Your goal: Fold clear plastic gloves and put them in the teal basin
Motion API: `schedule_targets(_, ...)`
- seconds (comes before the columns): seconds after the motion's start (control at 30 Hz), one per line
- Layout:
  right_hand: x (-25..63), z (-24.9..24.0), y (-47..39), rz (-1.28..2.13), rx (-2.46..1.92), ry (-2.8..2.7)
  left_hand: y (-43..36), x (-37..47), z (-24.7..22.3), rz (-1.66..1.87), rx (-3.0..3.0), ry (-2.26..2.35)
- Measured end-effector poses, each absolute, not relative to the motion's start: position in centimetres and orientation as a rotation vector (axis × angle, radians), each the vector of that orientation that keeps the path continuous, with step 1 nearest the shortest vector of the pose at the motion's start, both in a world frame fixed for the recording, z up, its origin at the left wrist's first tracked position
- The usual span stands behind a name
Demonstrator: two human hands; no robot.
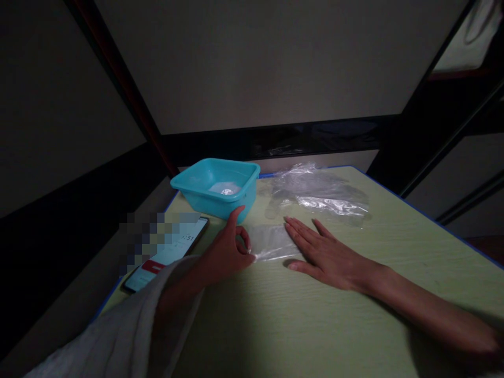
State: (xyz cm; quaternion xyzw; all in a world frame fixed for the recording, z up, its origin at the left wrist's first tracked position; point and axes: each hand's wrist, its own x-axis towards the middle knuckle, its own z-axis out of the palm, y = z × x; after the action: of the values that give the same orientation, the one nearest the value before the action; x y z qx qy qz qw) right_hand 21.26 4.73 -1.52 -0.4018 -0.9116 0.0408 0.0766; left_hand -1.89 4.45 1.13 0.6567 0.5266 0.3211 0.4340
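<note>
On the table lies a folded, roughly rectangular piece of clear plastic [270, 242]. My left hand [228, 249] pinches its left end between thumb and fingers, with the index finger raised. Flat on its right end rests my right hand [325, 254], fingers stretched out and thumb apart. Just behind is a loose pile of thin clear plastic [326, 191]; rounded, finger-like lobes along its edge resemble disposable gloves. A turquoise plastic basin [212, 202] stands beyond my left hand, with some whitish clear plastic [225, 188] inside.
A phone [169, 254] with a lit screen lies at the table's left edge, beside my left sleeve [157, 320]. The pale green table [315, 331] has a blue edge. Close behind it rises a light panel [252, 68] with a dark band; dark framing stands on both sides.
</note>
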Motion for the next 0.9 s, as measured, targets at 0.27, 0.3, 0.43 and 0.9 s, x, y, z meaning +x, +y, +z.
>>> schedule_targets(0.27, 21.0, -0.7, 4.6, 0.14, -1.26, -2.8, 5.2, -3.7, 2.6, 0.499, 1.69, 1.371)
schedule_targets(0.3, 20.9, -0.6, 4.5, 0.142, -1.267, -2.812, 5.3, -3.8, 2.7, 0.469, 1.696, 1.372)
schedule_targets(0.43, 20.9, -0.3, 4.5, 0.151, -1.263, -2.827, 4.9, -2.8, 2.2, 0.804, 1.937, 1.446)
schedule_targets(0.9, 21.1, -1.4, 4.9, 0.084, -1.269, -2.836, 2.8, 1.8, -0.8, 0.25, 2.747, 1.218)
